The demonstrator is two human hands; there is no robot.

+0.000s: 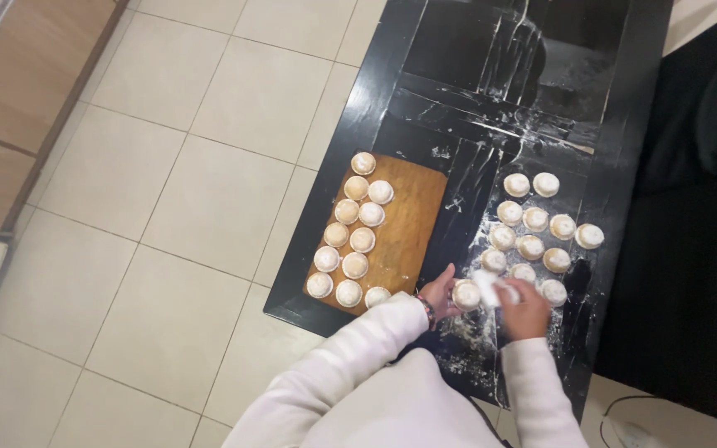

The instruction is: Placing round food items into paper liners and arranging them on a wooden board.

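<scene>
A floor of pale square tiles fills most of the view, and on it stands a long, glossy black table, dusted with white flour. Everything else is placed from this table. To its right lies a dark, shadowed area that cannot be made out. A person in a white long-sleeved top leans over the table's near end.

On the left half of the table rests a brown wooden board, carrying round, floured dough pieces in two rough rows. On the right half, straight on the black surface, sits a second group of dough rounds, close together.

At the near edge of the table, between board and second group, the left hand curls its fingers against one dough round, holding it at its side. Just right of that round, the right hand is closed around a small white object, whose kind cannot be told, and which touches the held round.
</scene>
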